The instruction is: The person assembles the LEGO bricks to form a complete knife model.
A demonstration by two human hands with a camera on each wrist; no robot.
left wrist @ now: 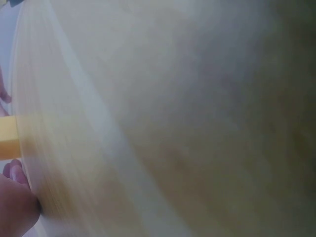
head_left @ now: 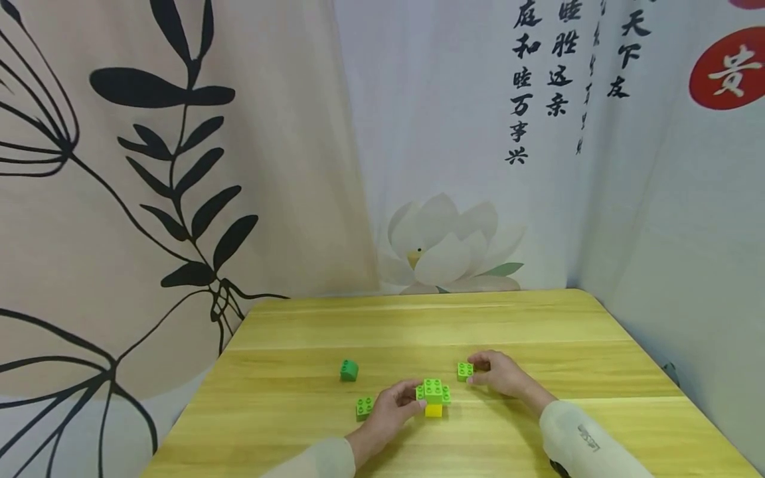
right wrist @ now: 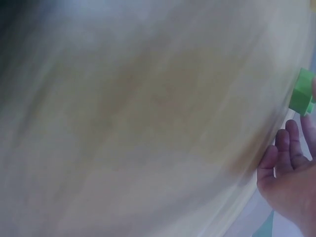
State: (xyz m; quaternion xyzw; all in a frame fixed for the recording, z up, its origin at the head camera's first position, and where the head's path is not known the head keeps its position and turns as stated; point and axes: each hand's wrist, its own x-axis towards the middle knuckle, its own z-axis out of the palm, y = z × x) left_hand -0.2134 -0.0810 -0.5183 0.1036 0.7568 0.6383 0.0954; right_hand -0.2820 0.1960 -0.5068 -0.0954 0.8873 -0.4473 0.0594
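Brick stack (head_left: 433, 393) sits gripped by the left hand (head_left: 391, 411), green block (head_left: 363, 409) close beside, dark block (head_left: 349, 371) beyond; right hand (head_left: 499, 374) pinches lime block (head_left: 463, 372).

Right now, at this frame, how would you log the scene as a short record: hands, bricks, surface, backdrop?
left hand: grips the stacked brick build at its left side
build colours: lime green above, yellow brick at the bottom
right hand: pinches a lime-green studded brick
brick beside left hand: second lime-green brick, to its left
brick farther back: darker green brick, on the left
surface: wood-grain table
backdrop: printed curtain with black leaves, a pale flower and Chinese characters
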